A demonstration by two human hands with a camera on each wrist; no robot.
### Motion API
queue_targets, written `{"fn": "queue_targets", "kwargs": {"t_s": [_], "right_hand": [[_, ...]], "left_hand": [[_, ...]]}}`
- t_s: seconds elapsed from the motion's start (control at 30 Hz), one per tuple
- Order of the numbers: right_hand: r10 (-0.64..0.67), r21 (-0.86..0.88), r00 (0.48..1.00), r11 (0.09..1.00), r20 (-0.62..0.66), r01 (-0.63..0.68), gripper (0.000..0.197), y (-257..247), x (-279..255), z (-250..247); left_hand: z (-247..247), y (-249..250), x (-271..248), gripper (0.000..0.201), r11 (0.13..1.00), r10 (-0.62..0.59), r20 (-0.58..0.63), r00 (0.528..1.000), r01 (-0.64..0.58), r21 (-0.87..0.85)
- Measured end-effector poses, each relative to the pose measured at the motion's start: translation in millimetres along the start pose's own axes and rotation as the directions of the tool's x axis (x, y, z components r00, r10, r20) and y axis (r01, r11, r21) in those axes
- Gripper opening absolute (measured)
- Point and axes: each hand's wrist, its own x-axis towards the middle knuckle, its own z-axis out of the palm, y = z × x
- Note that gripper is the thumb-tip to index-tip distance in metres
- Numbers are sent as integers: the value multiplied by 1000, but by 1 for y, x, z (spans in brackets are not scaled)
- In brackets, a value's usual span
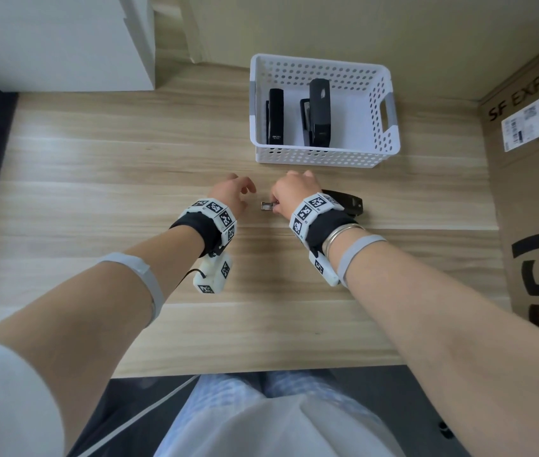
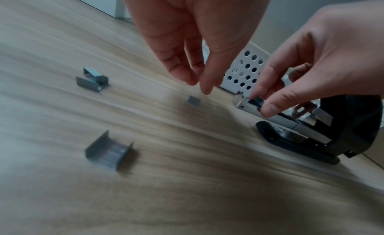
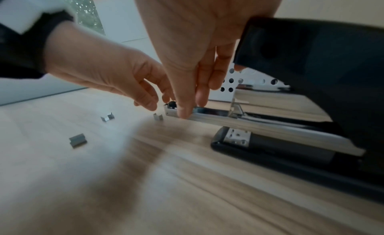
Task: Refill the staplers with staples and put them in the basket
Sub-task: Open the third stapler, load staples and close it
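Observation:
An open black stapler (image 1: 347, 203) lies on the wooden table, its lid (image 3: 311, 57) swung up over the base (image 3: 270, 150). My right hand (image 3: 191, 110) pinches the front end of its metal staple rail (image 3: 259, 125) between thumb and fingers. My left hand (image 2: 199, 85) hovers just to the left of the rail with fingers loosely curled and nothing held. Under it lies a tiny staple piece (image 2: 194, 101). Two larger staple strips (image 2: 92, 80) (image 2: 110, 152) lie further left on the table. Behind the hands, the white perforated basket (image 1: 383, 140) holds two black staplers (image 1: 275, 117) (image 1: 319, 113).
A large cardboard box (image 1: 531, 192) stands along the table's right side. A white cabinet (image 1: 63, 41) sits at the back left. The table's front edge (image 1: 261, 371) runs just above my lap.

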Motion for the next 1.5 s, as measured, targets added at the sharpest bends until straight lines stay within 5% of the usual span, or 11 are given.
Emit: {"fn": "queue_targets", "kwargs": {"t_s": [0.6,0.8,1.03,1.3,1.5], "right_hand": [[168,176,977,966,133,-190,23,20,9,-5],[77,354,996,934,-50,-55,23,15,1,-9],[173,442,980,890,-98,-113,17,11,-7,-11],[185,387,970,915,-159,-111,17,10,-12,-5],[89,209,992,975,-85,-70,21,16,-16,0]], "left_hand": [[0,-10,12,26,996,-23,32,999,20,84],[-5,10,8,19,994,-5,-42,999,0,-110],[3,19,6,5,922,-42,23,999,48,-383],[7,23,3,11,863,-72,32,997,79,-500],[9,22,-4,15,954,-44,-24,999,35,-299]]}}
